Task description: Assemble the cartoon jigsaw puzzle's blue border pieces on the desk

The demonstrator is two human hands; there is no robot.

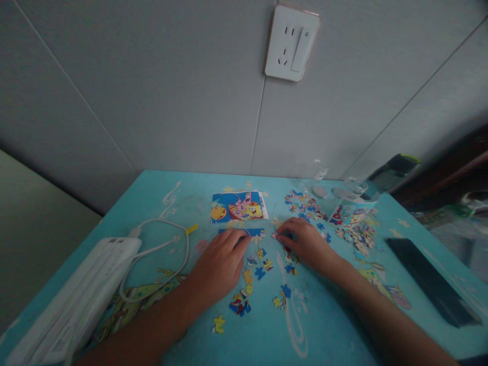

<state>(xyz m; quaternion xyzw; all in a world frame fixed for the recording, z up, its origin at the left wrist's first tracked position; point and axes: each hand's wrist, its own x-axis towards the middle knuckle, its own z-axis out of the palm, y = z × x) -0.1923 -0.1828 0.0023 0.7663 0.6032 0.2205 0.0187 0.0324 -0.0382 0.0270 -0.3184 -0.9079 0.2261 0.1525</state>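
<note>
My left hand (pixel 223 259) is closed, fingertips and thumb pressed on a short blue strip of joined jigsaw pieces (pixel 258 233). Its palm hides part of that strip. Just to the right, my right hand (pixel 303 239) pinches a small pinkish puzzle piece (pixel 274 235) between thumb and fingers, close to the strip's right end but apart from it. Above the strip lies a cartoon picture card (pixel 240 207) in blue, pink and yellow. Loose puzzle pieces (pixel 260 273) and small joined clusters (pixel 240 302) are scattered between my forearms. One yellow piece (pixel 218 324) lies nearer to me.
At the back right are a puzzle-piece pile (pixel 303 203), an upside-down piece pile (pixel 360 238), a printed container (pixel 351 211) and clear plastic items (pixel 356 185). A dark flat bar (pixel 430 279) lies right. A white power strip (pixel 80 300) with its cable (pixel 186 254) is left.
</note>
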